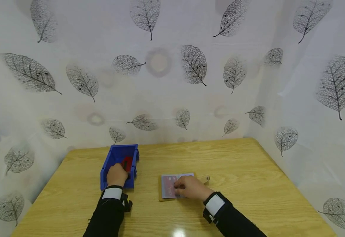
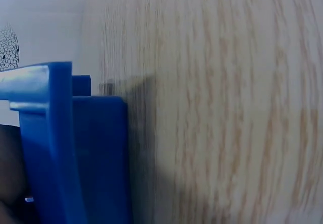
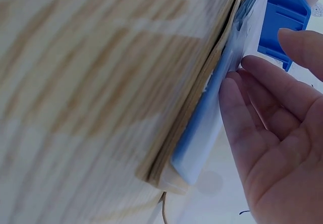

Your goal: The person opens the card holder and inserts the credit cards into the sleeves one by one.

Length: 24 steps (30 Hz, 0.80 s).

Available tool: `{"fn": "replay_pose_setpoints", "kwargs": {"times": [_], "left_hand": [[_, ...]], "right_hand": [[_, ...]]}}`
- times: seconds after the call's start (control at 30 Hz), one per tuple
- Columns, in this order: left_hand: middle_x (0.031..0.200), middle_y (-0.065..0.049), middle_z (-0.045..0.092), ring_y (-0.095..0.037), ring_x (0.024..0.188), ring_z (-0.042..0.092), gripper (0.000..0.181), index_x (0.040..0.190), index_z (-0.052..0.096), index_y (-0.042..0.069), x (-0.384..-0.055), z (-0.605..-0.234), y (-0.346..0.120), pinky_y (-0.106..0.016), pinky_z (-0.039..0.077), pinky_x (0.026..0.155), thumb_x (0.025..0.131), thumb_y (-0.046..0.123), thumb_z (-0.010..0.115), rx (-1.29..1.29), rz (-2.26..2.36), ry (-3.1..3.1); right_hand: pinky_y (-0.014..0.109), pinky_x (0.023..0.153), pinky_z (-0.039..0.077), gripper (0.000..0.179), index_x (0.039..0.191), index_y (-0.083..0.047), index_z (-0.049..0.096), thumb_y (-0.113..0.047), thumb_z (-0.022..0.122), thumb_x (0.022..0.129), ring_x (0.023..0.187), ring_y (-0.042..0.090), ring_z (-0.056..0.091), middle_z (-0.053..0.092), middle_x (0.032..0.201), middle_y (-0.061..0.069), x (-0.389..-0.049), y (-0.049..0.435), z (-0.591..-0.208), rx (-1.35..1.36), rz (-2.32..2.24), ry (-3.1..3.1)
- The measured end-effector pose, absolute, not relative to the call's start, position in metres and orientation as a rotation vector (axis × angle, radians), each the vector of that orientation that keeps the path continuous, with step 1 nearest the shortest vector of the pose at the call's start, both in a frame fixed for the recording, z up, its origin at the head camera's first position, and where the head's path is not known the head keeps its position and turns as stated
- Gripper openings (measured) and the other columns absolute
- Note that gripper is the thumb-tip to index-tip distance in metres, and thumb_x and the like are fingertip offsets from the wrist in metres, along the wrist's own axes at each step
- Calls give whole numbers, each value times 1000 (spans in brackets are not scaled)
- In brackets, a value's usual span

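Observation:
My left hand (image 1: 116,175) reaches down into a blue plastic bin (image 1: 118,152), where its fingertips are out of sight. Beside that hand in the bin lies a red thing (image 1: 127,162) with a dark part. On the table, a card holder with a tan cover (image 1: 160,190) lies open on its clear sleeves, and a pinkish card (image 1: 169,186) shows in one. My right hand (image 1: 191,187) rests its fingertips on the sleeves. In the right wrist view its fingers (image 3: 252,118) are loosely bent against the bluish clear sleeve (image 3: 199,138), with the thumb held apart.
A short strap with a snap (image 1: 205,179) sticks out from the card holder's right side. The bin's outer wall (image 2: 101,153) stands on the wood-grain table (image 1: 234,164). Behind the table hangs a pale curtain (image 1: 166,95) printed with leaves.

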<state>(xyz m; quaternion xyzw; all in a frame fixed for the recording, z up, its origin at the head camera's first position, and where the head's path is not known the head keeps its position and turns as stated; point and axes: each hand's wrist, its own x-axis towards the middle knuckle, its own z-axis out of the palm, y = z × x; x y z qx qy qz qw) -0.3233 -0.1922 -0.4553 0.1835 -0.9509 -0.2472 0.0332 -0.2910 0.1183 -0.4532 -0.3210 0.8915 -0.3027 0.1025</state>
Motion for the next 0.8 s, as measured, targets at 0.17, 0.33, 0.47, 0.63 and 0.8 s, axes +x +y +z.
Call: {"fn": "replay_pose_setpoints", "kwargs": {"times": [0.17,0.33,0.47,0.63,0.8], "left_hand": [[90,-28,62,-36,77,62,31,98,64,-13,-326,-455,-192,-49,51,65,88,16,66,621,-738,-2975],[107,-37,56,-45,90,61,43,107,62,-17,-325,-453,-187,-54,52,74,92,23,63,614,-701,-3015],[107,-37,53,-48,92,59,39,110,59,-18,-325,-451,-184,-55,51,76,92,17,60,640,-706,-3036],[112,-37,49,-47,92,58,37,115,55,-17,-326,-454,-185,-54,51,75,91,12,57,686,-704,-3049],[106,-34,51,-43,87,59,34,111,58,-15,-328,-454,-187,-52,51,71,90,12,58,659,-702,-3045]], "right_hand": [[31,82,52,25,110,-1,71,-16,69,90,98,21,65,70,106,8,-290,118,-456,-955,-867,2666],[34,84,52,26,111,-1,70,-16,69,89,100,23,65,70,106,8,-288,119,-456,-921,-878,2669],[33,83,52,25,110,0,70,-15,69,90,99,23,65,70,105,8,-288,119,-454,-911,-904,2647],[32,82,52,24,110,-1,70,-15,67,91,99,22,65,69,107,9,-290,119,-455,-924,-901,2639],[32,80,52,23,110,0,70,-13,67,91,98,24,65,69,107,11,-292,119,-455,-917,-930,2630]]}}
